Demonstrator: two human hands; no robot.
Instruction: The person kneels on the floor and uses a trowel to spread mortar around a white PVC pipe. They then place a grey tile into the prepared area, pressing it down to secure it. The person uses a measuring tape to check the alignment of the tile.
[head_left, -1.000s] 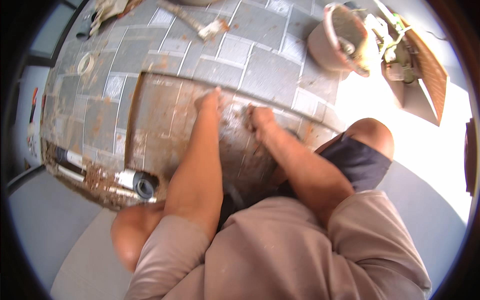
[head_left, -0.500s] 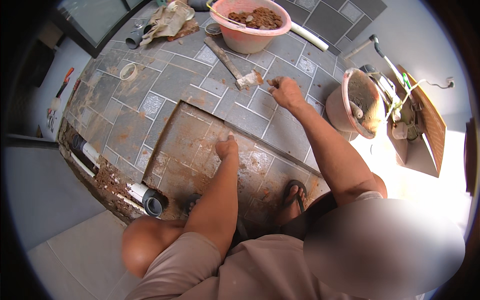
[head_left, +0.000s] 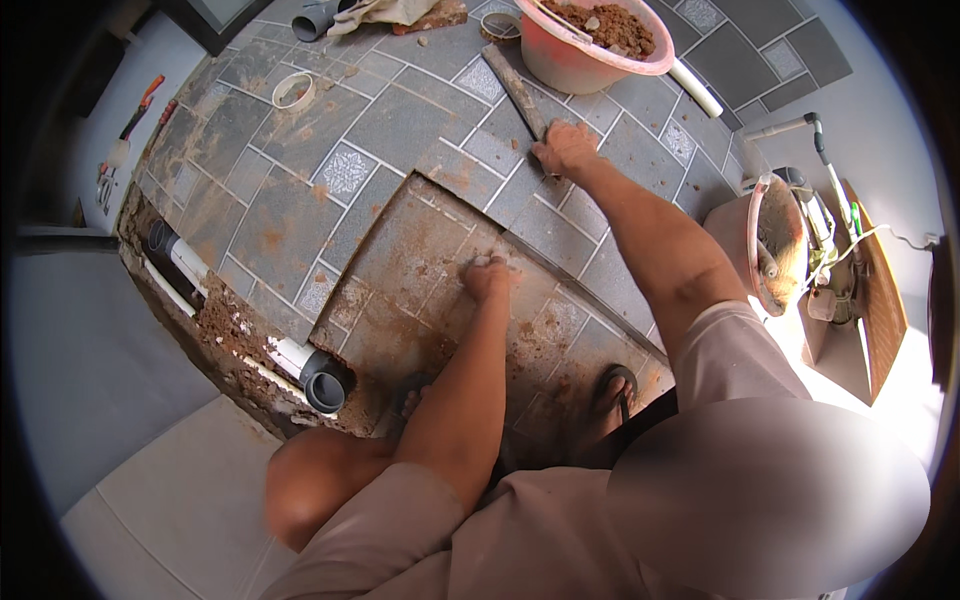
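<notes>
My right hand [head_left: 568,150] is closed over the head end of a dusty hammer [head_left: 517,97] lying on the raised grey tiles. Its long grey-brown handle points away toward the far bucket; the head is hidden under my fingers. My left hand [head_left: 487,277] is down at the sunken, dirt-smeared tiled floor [head_left: 405,290], near its raised edge. Those fingers look curled, and whatever they may hold is hidden.
A pink bucket [head_left: 535,55] of brown soil stands beyond the hammer. Another bucket [head_left: 743,225] stands right, beside a wooden board [head_left: 880,310]. Left, an open grey pipe end [head_left: 325,391] lies in a dug trench. A white ring [head_left: 293,91] sits on the tiles.
My right hand has come down from beside the hammer onto its head end. My left hand has stayed on the sunken tiles, its fingers drawn in more. The view has shifted.
</notes>
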